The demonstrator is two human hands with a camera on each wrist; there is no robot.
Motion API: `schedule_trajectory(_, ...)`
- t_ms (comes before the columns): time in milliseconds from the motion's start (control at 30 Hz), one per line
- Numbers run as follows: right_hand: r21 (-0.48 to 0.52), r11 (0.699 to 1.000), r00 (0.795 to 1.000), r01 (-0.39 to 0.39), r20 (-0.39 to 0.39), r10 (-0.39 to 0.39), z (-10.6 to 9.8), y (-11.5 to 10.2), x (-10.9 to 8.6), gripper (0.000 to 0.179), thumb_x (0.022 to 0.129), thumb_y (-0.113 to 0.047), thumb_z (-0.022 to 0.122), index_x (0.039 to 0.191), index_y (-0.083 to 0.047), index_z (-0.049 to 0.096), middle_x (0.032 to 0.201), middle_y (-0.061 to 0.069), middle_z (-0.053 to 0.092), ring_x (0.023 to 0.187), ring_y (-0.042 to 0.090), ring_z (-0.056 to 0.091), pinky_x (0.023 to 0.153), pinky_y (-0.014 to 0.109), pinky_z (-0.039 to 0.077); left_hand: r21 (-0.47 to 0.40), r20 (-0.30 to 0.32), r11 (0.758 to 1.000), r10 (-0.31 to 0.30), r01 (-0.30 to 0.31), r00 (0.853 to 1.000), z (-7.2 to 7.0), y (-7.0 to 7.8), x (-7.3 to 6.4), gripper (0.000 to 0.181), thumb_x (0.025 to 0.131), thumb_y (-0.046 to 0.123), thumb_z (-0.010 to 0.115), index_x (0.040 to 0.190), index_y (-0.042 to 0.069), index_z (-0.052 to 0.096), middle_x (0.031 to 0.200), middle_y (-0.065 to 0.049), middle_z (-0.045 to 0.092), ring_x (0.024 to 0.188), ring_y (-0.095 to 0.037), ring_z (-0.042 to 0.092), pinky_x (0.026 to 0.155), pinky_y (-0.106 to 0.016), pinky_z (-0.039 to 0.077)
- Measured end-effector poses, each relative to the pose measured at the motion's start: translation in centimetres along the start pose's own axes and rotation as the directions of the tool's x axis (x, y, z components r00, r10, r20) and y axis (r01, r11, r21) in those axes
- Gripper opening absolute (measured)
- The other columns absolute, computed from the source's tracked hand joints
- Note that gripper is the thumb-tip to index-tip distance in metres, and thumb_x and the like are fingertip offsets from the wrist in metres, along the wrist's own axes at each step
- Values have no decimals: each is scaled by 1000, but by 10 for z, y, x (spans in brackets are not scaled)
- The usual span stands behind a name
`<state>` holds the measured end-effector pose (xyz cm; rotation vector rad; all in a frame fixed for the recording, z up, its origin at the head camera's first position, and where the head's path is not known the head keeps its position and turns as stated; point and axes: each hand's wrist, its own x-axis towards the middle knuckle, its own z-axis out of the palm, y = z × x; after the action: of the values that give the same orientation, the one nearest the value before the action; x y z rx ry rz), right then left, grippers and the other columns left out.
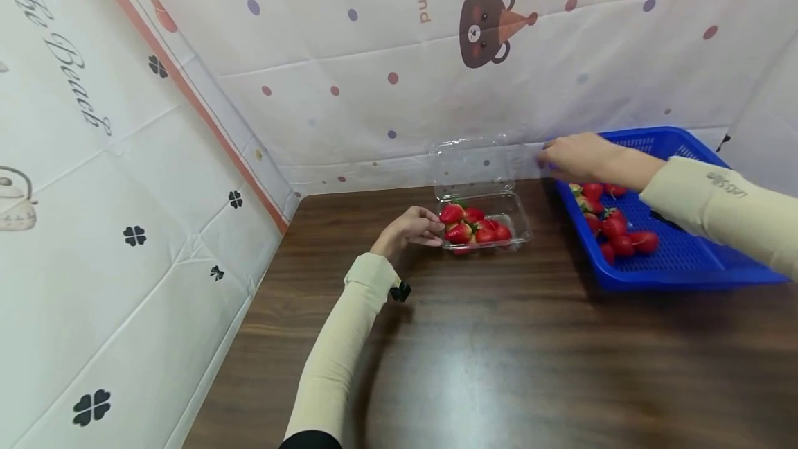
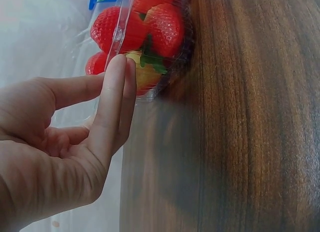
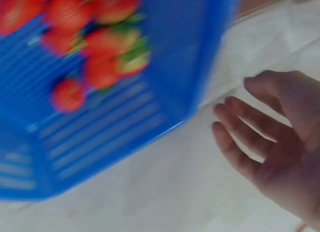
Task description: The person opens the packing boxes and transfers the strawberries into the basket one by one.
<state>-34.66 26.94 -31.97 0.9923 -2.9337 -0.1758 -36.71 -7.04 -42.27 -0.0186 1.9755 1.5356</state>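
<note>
A clear plastic clamshell box (image 1: 522, 220) stands on the table, its lid (image 1: 472, 163) raised at the back. Red strawberries (image 1: 458, 233) lie inside, mostly toward its left and front. My left hand (image 1: 408, 229) pinches the box's left rim; in the left wrist view the thumb (image 2: 82, 90) and fingers meet at that edge. My right hand (image 1: 576, 156) is over the left back edge of a blue plastic basket (image 1: 661, 279). Nothing shows in its loosely spread fingers in the right wrist view. More strawberries (image 1: 614, 226) are gathered along the basket's left side.
The dark wooden table (image 1: 474, 352) extends in front of the box and basket. White printed sheeting (image 1: 349, 116) rises behind the table and along its left side. The right forearm sleeve (image 1: 717, 199) crosses above the basket.
</note>
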Motion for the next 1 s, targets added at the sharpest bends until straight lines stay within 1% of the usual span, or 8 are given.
schedule_trajectory(67,53,996,997,78,-7,-78,4,-20,15,14,87,-2,70,101,-8,69,95,13,71,83,32,70,65,50,63,3,-4,1000,-4,4,1000,-1,0,0,17,98,2,65,110,1,54,89,-11,63,63,-16,69,63,-26,66)
schedule_trajectory(133,130,977,983,170,47,-177,13,-40,30,12,90,-4,70,101,-7,69,96,11,71,85,30,70,72,47,64,11,-8,1000,-4,4,1000,-1,1,-1,17,99,3,65,112,0,54,90,-11,62,63,-16,69,64,-26,66)
schedule_trajectory(233,249,941,935,228,214,-283,29,-63,47,12,97,-13,67,105,-4,67,97,11,70,90,28,69,82,46,63,19,-7,1000,7,-7,1000,1,3,-2,20,99,4,65,114,0,54,92,-11,62,66,-16,69,65,-26,66)
schedule_trajectory(367,288,950,872,124,424,-243,43,-80,60,28,105,-27,59,115,-1,60,98,12,69,91,26,69,86,46,61,20,1,999,27,-27,1000,4,6,-2,21,100,5,64,117,-1,53,92,-10,62,68,-16,69,64,-24,65)
schedule_trajectory(467,286,957,844,38,503,-184,49,-84,64,31,106,-28,56,121,-1,55,96,11,67,88,21,67,85,43,61,13,5,1000,20,-21,1000,6,5,-1,21,100,4,64,117,-1,53,91,-10,62,67,-16,69,63,-24,65)
schedule_trajectory(600,304,952,844,36,502,-192,52,-84,67,30,104,-25,61,120,-1,56,97,9,67,84,17,64,82,40,61,7,0,1000,8,-8,1000,6,4,-2,21,99,3,64,117,-1,54,91,-11,62,65,-16,69,62,-24,65)
schedule_trajectory(800,311,948,865,65,456,-209,53,-87,73,35,99,-20,68,124,3,61,106,13,70,91,21,68,87,42,63,8,-13,1000,13,-13,1000,4,3,-2,24,99,3,64,119,-2,53,92,-10,62,67,-16,68,64,-24,66)
schedule_trajectory(1000,322,945,842,52,494,-214,57,-90,77,44,99,-17,68,136,2,55,115,17,69,101,25,67,95,47,61,38,-13,999,12,-11,1000,1,-1,-2,23,100,6,65,119,-1,53,90,-10,63,69,-16,69,80,-34,66)
